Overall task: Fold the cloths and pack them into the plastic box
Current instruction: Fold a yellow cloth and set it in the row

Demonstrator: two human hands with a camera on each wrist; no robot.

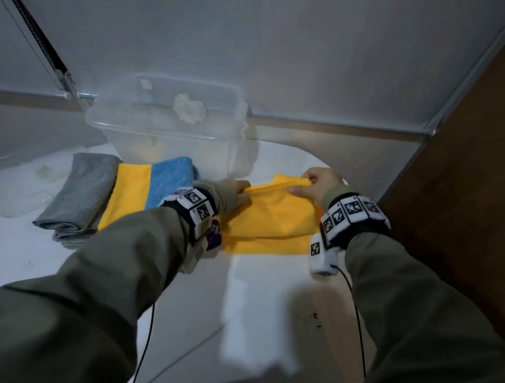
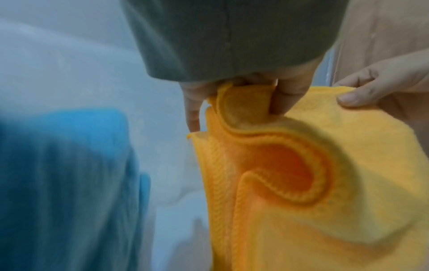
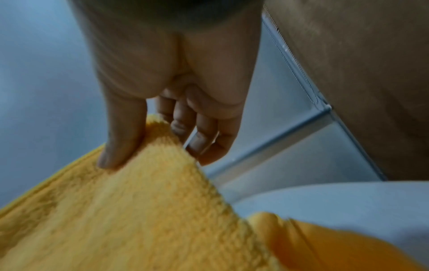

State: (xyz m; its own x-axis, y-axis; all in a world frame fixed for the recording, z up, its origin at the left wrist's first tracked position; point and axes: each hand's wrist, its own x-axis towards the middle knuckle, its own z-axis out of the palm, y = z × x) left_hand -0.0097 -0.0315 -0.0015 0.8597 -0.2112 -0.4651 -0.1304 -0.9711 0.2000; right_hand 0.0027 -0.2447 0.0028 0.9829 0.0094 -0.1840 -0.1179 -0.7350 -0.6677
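A yellow cloth lies partly folded on the white table, its far edge lifted off the surface. My left hand pinches the left end of that edge, seen close up as bunched layers between thumb and fingers. My right hand pinches the right corner between thumb and fingers. The clear plastic box stands open behind the cloth, with a white lump inside. Left of my hands lie a folded grey cloth, another yellow cloth and a folded blue cloth.
A grey wall runs behind the box. A brown wooden panel borders the table on the right. The rounded white table extends toward me, with cables hanging from both wrist cameras.
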